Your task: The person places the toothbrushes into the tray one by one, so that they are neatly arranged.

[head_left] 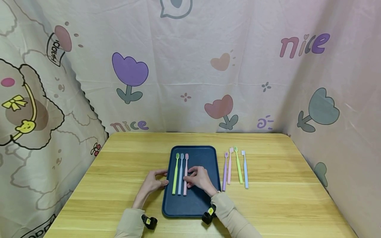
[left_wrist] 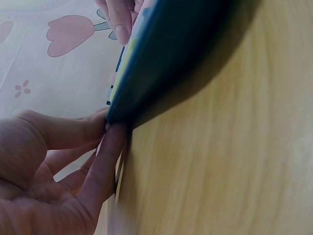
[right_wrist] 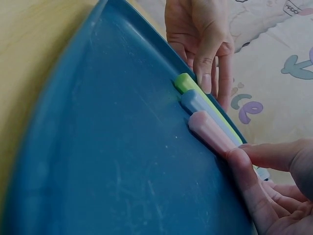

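Note:
On a dark blue tray [head_left: 193, 206], a green toothbrush [head_left: 175, 178], a blue toothbrush [head_left: 180, 180] and a pink toothbrush [head_left: 185, 190] lie side by side, heads toward the back. My right hand [head_left: 200, 178] pinches the pink toothbrush by its handle between thumb and finger; the right wrist view shows the handle's end [right_wrist: 208, 128] sticking out past the fingertips. At the tray's left side, my left hand [head_left: 152, 182] holds the rim between thumb and fingers. Close up in the left wrist view, the thumb and finger of that hand [left_wrist: 63, 156] meet at the tray edge.
Right of the tray, a purple toothbrush [head_left: 225, 172], a second pink one [head_left: 230, 167], a second green one [head_left: 239, 167] and a second blue one [head_left: 245, 170] lie on the wooden table [head_left: 282, 205]. A printed curtain [head_left: 178, 66] hangs behind the table.

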A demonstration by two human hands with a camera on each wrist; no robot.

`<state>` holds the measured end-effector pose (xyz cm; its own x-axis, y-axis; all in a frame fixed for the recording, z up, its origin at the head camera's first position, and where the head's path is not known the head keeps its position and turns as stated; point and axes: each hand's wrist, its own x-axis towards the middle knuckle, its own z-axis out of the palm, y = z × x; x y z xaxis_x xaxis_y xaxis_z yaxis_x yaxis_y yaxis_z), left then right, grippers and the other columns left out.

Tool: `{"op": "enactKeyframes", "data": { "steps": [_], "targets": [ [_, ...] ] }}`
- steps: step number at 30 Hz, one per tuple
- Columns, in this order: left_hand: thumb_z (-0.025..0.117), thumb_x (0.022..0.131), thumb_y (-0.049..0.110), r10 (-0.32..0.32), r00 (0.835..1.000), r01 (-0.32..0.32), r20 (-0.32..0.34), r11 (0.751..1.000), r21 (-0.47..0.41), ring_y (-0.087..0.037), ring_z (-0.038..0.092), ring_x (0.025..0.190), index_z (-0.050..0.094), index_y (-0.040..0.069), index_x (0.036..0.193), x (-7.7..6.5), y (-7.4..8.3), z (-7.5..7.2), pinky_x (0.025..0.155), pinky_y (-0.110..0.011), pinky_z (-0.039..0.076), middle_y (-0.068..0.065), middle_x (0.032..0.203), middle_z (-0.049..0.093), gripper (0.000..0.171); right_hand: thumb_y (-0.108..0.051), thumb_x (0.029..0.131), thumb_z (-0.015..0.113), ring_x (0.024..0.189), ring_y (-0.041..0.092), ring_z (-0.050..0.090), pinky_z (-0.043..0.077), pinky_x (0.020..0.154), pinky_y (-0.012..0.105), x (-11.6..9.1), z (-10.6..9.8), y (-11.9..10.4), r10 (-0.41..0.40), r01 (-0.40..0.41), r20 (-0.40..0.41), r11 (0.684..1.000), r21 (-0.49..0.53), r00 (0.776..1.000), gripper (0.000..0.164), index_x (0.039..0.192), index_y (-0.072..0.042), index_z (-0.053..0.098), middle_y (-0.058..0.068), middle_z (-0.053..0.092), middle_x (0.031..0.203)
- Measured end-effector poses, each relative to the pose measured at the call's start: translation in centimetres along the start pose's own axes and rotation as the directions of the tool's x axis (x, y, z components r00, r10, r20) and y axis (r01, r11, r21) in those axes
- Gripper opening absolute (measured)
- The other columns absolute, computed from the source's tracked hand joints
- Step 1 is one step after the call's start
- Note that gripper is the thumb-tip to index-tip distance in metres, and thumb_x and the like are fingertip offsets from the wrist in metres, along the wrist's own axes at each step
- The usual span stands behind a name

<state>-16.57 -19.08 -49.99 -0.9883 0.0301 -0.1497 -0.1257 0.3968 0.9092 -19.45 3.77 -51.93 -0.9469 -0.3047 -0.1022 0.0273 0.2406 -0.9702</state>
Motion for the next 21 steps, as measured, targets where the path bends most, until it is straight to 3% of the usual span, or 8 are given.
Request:
{"op": "enactKeyframes", "data": {
  "steps": [21],
  "targets": [
    [0.072,0.081,-0.01,0.014,1.0,-0.014,0.014,1.0,-0.003,-0.021,0.069,0.076,0.063,-0.009,0.129,-0.02,-0.01,-0.09,0.066,-0.036,0.061,-0.026,0.116,0.068,0.049,-0.008,0.085,0.078,0.056,0.018,0.071,0.061,0.057,0.032,-0.02,-0.11,0.04,-0.002,0.002,0.002,1.0,0.012,1.0,0.034,0.112,0.008,0.065,0.018,0.075,0.077]
  ]
}}
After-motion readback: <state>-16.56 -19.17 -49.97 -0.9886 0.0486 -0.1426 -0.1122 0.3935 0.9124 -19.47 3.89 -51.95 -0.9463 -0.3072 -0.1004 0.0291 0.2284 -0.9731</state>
